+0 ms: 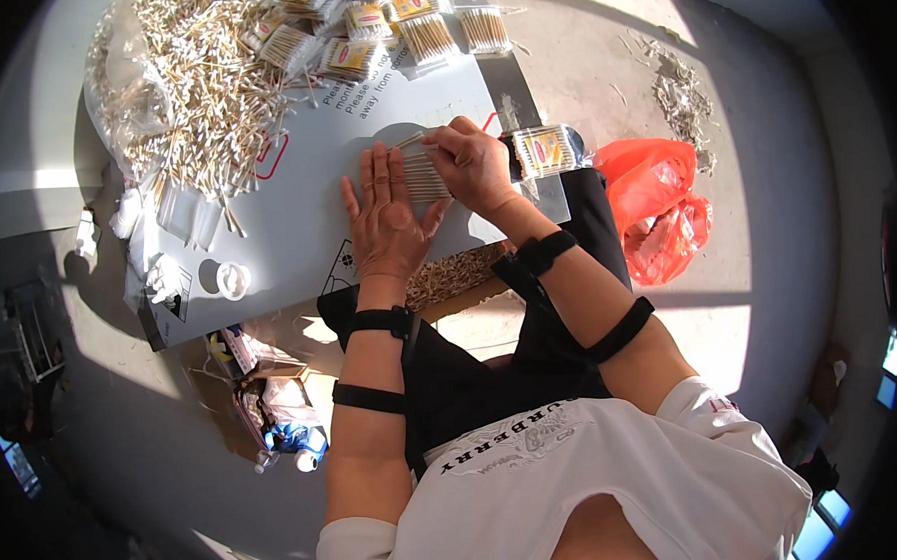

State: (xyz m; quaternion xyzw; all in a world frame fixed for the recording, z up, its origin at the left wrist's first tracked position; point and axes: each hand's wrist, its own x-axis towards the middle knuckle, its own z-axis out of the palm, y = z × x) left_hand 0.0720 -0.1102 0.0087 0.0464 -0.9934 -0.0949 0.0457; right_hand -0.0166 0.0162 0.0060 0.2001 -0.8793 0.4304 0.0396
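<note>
A flat row of cotton swabs (423, 176) lies on the grey tabletop between my two hands. Along its left side my left hand (391, 227) rests flat, fingers stretched forward and thumb spread toward the row. My right hand (476, 167) is curled over the row's far right corner, thumb and fingers pressed together. What sits in that pinch is hidden. To the right of it, a filled swab packet (549, 149) with a yellow label lies at the table's edge. Several more packets (428, 39) are gathered at the back.
A large heap of loose swabs (200, 86) covers the table's far left. Nearer are empty clear bags (190, 217) and a small white ring-shaped piece (232, 280). Red plastic bags (655, 206) stand right of the table. An open cardboard box (224, 410) sits on the floor at left.
</note>
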